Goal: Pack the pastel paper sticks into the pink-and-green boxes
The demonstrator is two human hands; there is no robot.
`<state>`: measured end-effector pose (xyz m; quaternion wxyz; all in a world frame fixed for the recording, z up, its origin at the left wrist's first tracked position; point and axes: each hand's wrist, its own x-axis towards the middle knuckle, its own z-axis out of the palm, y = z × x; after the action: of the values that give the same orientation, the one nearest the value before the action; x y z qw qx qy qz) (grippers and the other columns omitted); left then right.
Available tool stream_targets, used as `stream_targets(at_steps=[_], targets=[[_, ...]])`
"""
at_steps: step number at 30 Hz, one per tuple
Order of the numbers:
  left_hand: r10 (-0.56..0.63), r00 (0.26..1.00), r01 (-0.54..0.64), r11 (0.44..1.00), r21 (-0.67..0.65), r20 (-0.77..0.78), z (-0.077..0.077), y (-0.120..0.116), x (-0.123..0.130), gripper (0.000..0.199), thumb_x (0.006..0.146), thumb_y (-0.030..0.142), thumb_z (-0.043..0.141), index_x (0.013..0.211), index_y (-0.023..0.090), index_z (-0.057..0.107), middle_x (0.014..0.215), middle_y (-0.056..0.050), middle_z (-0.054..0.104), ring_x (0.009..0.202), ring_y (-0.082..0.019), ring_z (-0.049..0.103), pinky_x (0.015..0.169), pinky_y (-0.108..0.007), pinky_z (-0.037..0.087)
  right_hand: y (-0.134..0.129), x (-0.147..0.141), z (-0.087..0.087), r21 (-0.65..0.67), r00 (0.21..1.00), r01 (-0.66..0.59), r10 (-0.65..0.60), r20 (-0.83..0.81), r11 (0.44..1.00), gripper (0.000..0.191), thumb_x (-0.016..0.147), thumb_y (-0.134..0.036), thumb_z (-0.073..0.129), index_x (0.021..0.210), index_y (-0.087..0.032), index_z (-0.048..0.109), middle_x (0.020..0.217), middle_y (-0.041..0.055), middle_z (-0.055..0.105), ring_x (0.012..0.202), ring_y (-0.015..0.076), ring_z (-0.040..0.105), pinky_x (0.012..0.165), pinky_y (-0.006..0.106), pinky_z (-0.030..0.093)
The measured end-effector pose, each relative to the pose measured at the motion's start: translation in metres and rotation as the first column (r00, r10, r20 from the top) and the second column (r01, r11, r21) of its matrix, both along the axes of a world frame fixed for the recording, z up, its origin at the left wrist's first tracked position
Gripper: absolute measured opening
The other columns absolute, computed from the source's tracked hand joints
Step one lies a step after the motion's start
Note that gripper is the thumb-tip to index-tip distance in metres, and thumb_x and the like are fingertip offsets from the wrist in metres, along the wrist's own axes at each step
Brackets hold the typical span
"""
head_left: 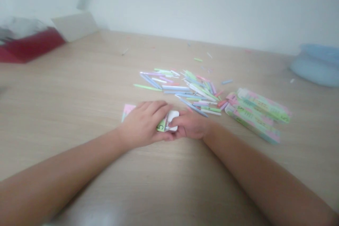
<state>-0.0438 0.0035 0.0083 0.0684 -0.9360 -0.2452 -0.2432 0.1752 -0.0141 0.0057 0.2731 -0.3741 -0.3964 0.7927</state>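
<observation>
My left hand is closed over a small pastel cardboard box with a 5 printed on it. Its pink far end sticks out past my knuckles, and my palm covers most of the rest. My right hand is closed at the box's right end, with the thumb against the white end flap. Whether anything is inside the box is hidden. Just beyond my hands lies a loose pile of thin pastel sticks in blue, white, green and pink, some with pointed ends.
Similar pastel boxes lie side by side to the right of the pile. Small stick pieces are scattered toward the wall. A red box with a pale flap stands at far left, and a pale blue rounded object at far right.
</observation>
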Motion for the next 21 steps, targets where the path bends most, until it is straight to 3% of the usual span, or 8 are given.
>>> stream_targets(at_steps=[2, 6, 10, 14, 18, 21], targets=[[-0.023, 1.0, 0.023, 1.0, 0.012, -0.015, 0.006, 0.002, -0.002, 0.092, 0.09, 0.081, 0.059, 0.149, 0.011, 0.05, 0.145, -0.023, 0.06, 0.131, -0.038, 0.06, 0.11, -0.051, 0.047, -0.001, 0.0, 0.0, 0.003, 0.999, 0.046, -0.046, -0.008, 0.999, 0.033, 0.073, -0.012, 0.077, 0.103, -0.018, 0.066, 0.094, 0.0027, 0.076, 0.083, 0.0189, 0.076, 0.076, 0.031, 0.066], [0.008, 0.986, -0.013, 0.999, -0.03, -0.168, 0.028, 0.007, -0.014, 0.09, 0.086, 0.078, 0.067, 0.149, 0.015, 0.05, 0.146, -0.02, 0.061, 0.135, -0.04, 0.057, 0.118, -0.056, 0.038, -0.004, 0.002, 0.001, -0.007, 0.998, 0.049, -0.05, -0.026, 0.999, 0.043, 0.076, -0.011, 0.078, 0.117, -0.016, 0.068, 0.109, 0.0098, 0.079, 0.099, 0.0251, 0.078, 0.093, 0.044, 0.065], [0.115, 0.933, -0.174, 0.974, -0.147, -0.342, 0.048, 0.008, -0.031, 0.075, 0.087, 0.064, 0.075, 0.142, 0.018, 0.055, 0.125, -0.013, 0.071, 0.111, -0.034, 0.07, 0.098, -0.049, 0.053, -0.006, 0.006, -0.003, 0.001, 0.998, 0.023, -0.023, -0.052, 1.0, 0.043, 0.082, -0.02, 0.079, 0.123, -0.018, 0.068, 0.112, 0.0123, 0.08, 0.094, 0.0251, 0.08, 0.094, 0.045, 0.064], [0.219, 0.929, -0.281, 0.941, -0.186, -0.298, 0.06, 0.005, -0.054, 0.058, 0.094, 0.06, 0.066, 0.134, 0.02, 0.058, 0.115, -0.01, 0.072, 0.103, -0.03, 0.072, 0.087, -0.043, 0.055, -0.004, 0.011, -0.011, 0.062, 0.994, 0.007, 0.0, -0.109, 0.998, 0.043, 0.094, -0.043, 0.075, 0.13, -0.024, 0.063, 0.116, 0.0109, 0.078, 0.097, 0.0233, 0.079, 0.094, 0.042, 0.063], [0.457, 0.867, -0.492, 0.848, -0.195, -0.199, 0.075, 0.009, -0.104, 0.06, 0.091, 0.066, 0.065, 0.131, 0.021, 0.06, 0.112, -0.01, 0.074, 0.095, -0.029, 0.072, 0.076, -0.037, 0.052, -0.001, 0.013, -0.016, 0.052, 0.997, -0.037, 0.041, -0.068, 0.998, 0.051, 0.096, -0.053, 0.07, 0.139, -0.027, 0.06, 0.131, 0.013, 0.071, 0.104, 0.025, 0.077, 0.098, 0.046, 0.06], [0.675, 0.719, -0.695, 0.699, -0.167, -0.168, 0.092, 0.022, -0.168, 0.066, 0.089, 0.077, 0.059, 0.125, 0.022, 0.063, 0.102, -0.008, 0.075, 0.081, -0.025, 0.07, 0.064, -0.032, 0.045, 0.003, 0.013, -0.018, 0.022, 1.0, -0.026, 0.025, 0.017, 0.999, 0.049, 0.096, -0.054, 0.068, 0.137, -0.028, 0.062, 0.13, 0.0138, 0.071, 0.104, 0.0245, 0.076, 0.096, 0.045, 0.06]])
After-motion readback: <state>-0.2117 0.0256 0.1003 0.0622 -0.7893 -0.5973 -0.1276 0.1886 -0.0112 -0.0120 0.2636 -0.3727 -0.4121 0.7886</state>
